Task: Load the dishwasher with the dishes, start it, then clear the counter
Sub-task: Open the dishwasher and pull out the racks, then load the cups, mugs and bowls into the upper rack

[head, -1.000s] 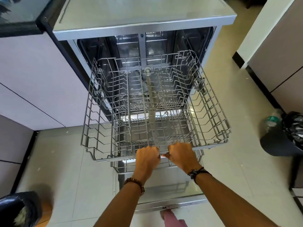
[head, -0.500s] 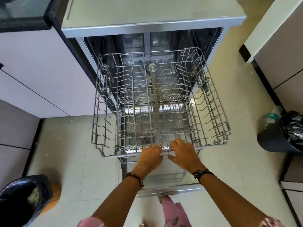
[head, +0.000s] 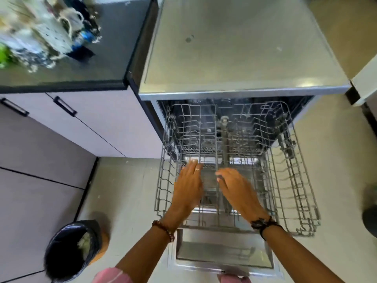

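Dishwasher (head: pixel 240 48) fills centre and upper right of frame, door (head: pixel 222 252) dropped flat at bottom centre. Dark counter (head: pixel 114 64) upper left, dishes (head: pixel 40 31) heaped in its top-left corner, blurred. Wire rack (head: pixel 293 180) pulled out over the door, nothing in it. Bin with black liner (head: pixel 71 248) lower left on the floor. Left hand (head: pixel 188 186) and right hand (head: pixel 236 188) flat above rack centre, fingers spread, holding nothing. Bead bracelet (head: pixel 164 229) on left wrist, dark cord band (head: pixel 263 222) on right.
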